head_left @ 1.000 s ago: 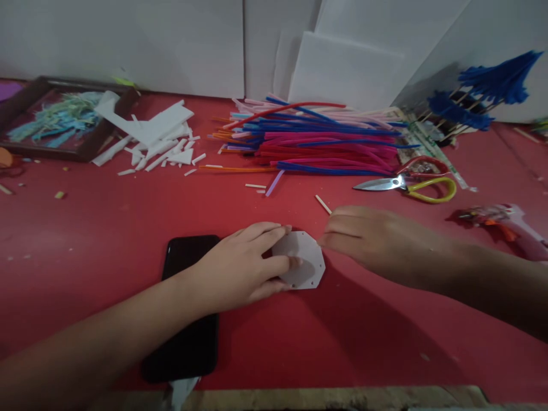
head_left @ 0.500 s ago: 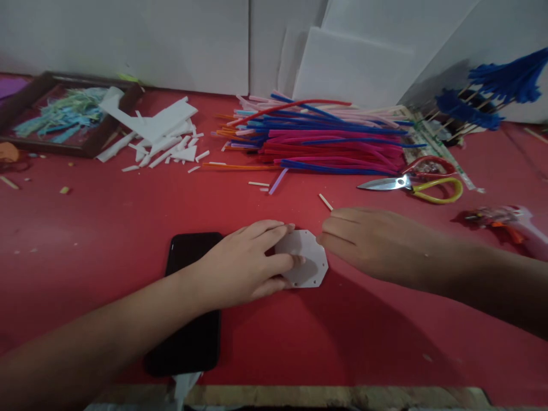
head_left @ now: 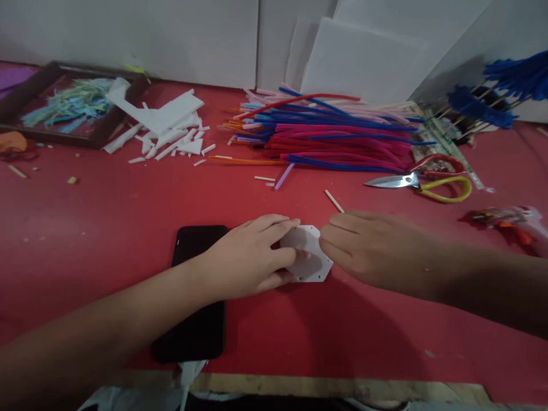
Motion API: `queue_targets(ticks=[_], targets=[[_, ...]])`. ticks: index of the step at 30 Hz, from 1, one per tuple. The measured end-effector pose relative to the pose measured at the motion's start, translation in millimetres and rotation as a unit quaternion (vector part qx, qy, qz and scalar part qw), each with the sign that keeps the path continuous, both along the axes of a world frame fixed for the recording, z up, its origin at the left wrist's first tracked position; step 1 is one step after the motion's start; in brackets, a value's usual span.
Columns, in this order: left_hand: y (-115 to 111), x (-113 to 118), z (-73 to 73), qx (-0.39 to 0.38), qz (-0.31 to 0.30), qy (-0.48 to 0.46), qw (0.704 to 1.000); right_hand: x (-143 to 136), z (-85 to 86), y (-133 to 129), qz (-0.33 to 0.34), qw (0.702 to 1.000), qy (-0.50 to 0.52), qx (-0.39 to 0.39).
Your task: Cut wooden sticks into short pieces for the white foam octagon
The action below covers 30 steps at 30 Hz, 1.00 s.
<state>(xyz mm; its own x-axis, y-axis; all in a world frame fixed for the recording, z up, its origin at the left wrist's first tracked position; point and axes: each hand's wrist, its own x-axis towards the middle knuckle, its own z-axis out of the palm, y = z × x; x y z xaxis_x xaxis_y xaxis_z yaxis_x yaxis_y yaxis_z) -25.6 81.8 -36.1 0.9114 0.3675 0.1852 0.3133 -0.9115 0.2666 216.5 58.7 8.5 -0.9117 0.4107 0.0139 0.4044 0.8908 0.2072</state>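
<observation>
A red table (head_left: 265, 337) fills most of the view, with white panels (head_left: 128, 40) standing along its far side and a pale sheet (head_left: 363, 60) leaning there. A thick heap of coloured pipe cleaners (head_left: 338, 137), mostly blue, pink and red, lies across the table's far part. To its left sits a dark tray (head_left: 51, 134) with blue-green shreds in it, and white paper scraps (head_left: 171, 123) are piled against the tray's right corner. The left hand (head_left: 248, 257) reaches over a black phone (head_left: 201, 331), its fingers set apart and resting on a white card. The right hand (head_left: 368, 245) is narrow, fingers curled together at the card's right side; its fingertips are hidden, so I cannot tell whether it holds anything. Scissors (head_left: 417, 181) with one red and one yellow handle lie beside the heap, blades pointing left, and a glue gun (head_left: 505, 220) lies nearer, at the right. The white card (head_left: 314, 271) is flat on the table between the two hands, cornered, with small holes near its edge. Just beyond the right hand lies a thin stick (head_left: 334, 201); a short purple piece (head_left: 284, 176) lies by the heap's near edge.
</observation>
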Motion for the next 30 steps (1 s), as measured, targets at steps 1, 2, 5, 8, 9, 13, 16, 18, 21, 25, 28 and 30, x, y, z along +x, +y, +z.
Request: queue_targets(ticks=[1,2,5,8,9,13,16,18,21,25,28,30], targets=[[0.1,0.1,-0.2,0.001,0.0,-0.002,1.0,0.1,0.1,0.4,0.004,1.0,0.003,0.001],[0.1,0.1,-0.4,0.003,0.0,-0.004,1.0,0.1,0.3,0.9,0.007,1.0,0.003,0.002],[0.2,-0.1,-0.6,0.007,-0.003,-0.005,1.0,0.3,1.0,2.2,0.006,1.0,-0.003,0.005],[0.3,0.0,0.6,0.004,-0.003,0.0,1.0,0.2,1.6,1.6,-0.004,1.0,-0.018,0.004],[0.3,0.0,1.2,0.003,-0.003,0.003,1.0,0.0,1.7,1.1,-0.008,1.0,-0.02,0.004],[0.5,0.4,3.2,-0.003,-0.005,0.012,1.0,-1.3,2.3,-0.9,-0.024,0.999,-0.024,0.008],[0.4,0.5,3.9,-0.007,-0.004,0.011,1.0,-2.6,2.2,-1.2,-0.021,1.0,-0.018,0.012],[0.3,0.6,4.4,-0.008,-0.004,0.014,1.0,-2.9,1.5,-1.1,-0.02,1.0,-0.01,0.021],[0.1,0.7,5.3,-0.008,-0.003,0.016,1.0,-2.2,0.3,-0.8,-0.022,0.999,-0.002,0.04],[0.3,0.9,6.5,-0.004,-0.002,0.016,1.0,-1.1,0.4,-0.5,-0.033,0.998,-0.003,0.044],[0.9,1.1,6.5,0.001,-0.004,0.016,1.0,-1.9,1.5,0.0,-0.045,0.998,-0.03,0.026],[1.1,1.1,6.0,0.003,-0.005,0.015,1.0,-2.8,1.8,0.5,-0.046,0.998,-0.043,0.022]])
